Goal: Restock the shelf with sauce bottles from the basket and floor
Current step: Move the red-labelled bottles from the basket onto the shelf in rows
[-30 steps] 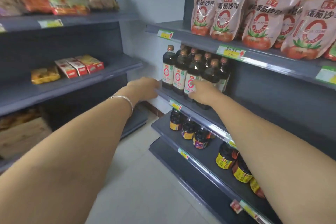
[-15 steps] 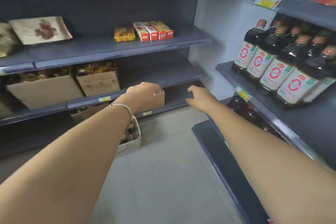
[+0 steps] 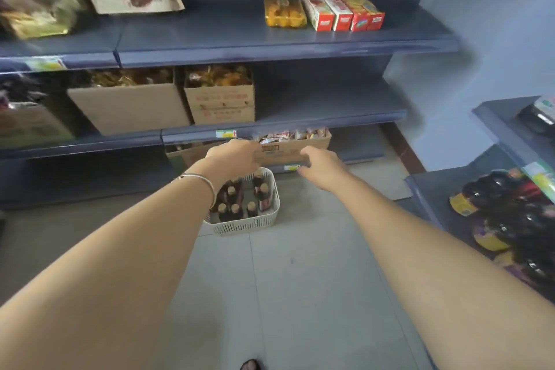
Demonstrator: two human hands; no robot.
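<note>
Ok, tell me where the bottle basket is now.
In the head view's centre, the white basket stands on the floor below the left hand, in front of the lowest cardboard box.

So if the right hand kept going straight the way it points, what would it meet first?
Probably the cardboard box on the lowest shelf, just beyond the right hand; the basket sits below and left of that line. Depth is unclear.
</note>
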